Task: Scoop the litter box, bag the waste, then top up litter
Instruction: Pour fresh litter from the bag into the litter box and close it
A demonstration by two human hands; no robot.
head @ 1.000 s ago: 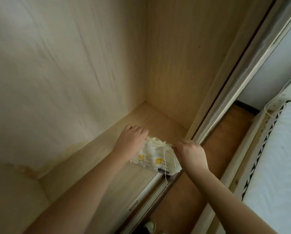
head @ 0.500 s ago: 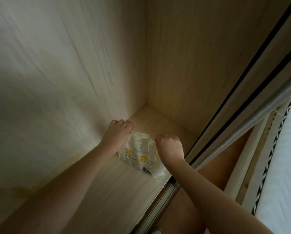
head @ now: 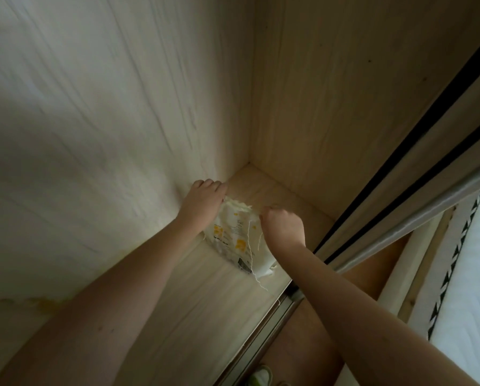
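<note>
Head view: bag (head: 234, 240) sat on wardrobe floor (head: 194, 296) between both hands, upright-ish. Left hand (head: 202, 203) gripped its top-left edge, right hand (head: 282, 228) its top-right edge.

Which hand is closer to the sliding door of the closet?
Right. The right hand grips the top of the bag on the side toward the sliding door; the left hand holds the bag's far side, by the back wall.

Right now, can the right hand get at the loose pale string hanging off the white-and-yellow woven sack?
Probably yes: the right hand grips the white-and-yellow woven sack at its top, and the loose pale string hangs just beside it, unobstructed.
</note>
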